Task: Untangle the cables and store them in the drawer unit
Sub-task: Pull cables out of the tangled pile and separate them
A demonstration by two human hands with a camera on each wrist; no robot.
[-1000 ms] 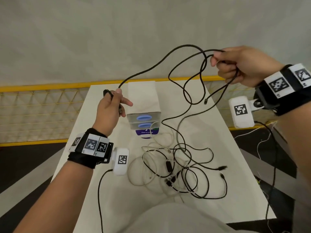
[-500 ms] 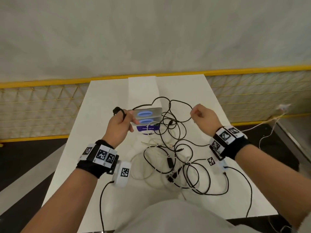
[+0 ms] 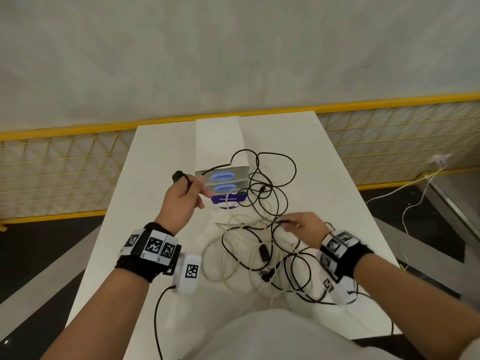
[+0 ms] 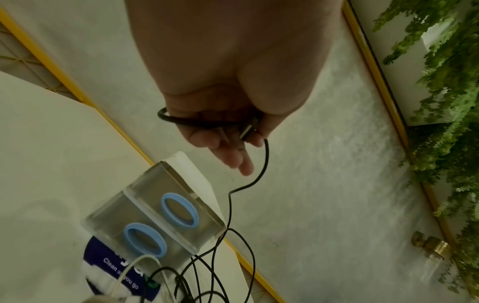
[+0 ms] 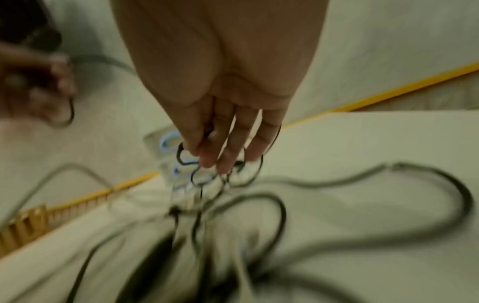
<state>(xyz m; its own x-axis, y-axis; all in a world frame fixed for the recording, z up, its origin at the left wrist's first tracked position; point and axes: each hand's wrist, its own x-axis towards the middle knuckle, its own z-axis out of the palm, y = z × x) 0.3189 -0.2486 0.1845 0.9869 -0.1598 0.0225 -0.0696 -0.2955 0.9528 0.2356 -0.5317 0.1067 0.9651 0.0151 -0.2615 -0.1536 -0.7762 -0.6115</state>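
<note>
A black cable [image 3: 270,175] is being held up by one end above the table [image 3: 161,152], while the rest of it is lying in loose loops over and just in front of the drawer unit [image 3: 224,178]. The plug end, folded back into a small loop, is being pinched between thumb and curled fingers of the left hand [image 3: 183,201]; the left wrist view shows the connector [image 4: 249,129] being trapped against the fingers, the outer fingers being left extended. Holding this end high and away from the pile is judged to be keeping it identified as the free end, so the run can be traced.

The right hand [image 3: 305,228] is being lowered onto the tangle, a black strand apparently being pinched at its fingertips [image 3: 291,224] in the head view. The right wrist view is blurred; fingers [image 5: 228,147] are pointing down among the loops, and whether the strand is truly being gripped cannot be told.

The remaining tangle of black and white cables [image 3: 259,253] is lying on the table between the hands and the person's body, crossing repeatedly. Both drawers, with blue ring handles [image 4: 177,210], are being left closed. Nothing is judged stored yet; separation is still the step in hand. A purple label [image 3: 226,200] is lying under the unit's front.
</note>
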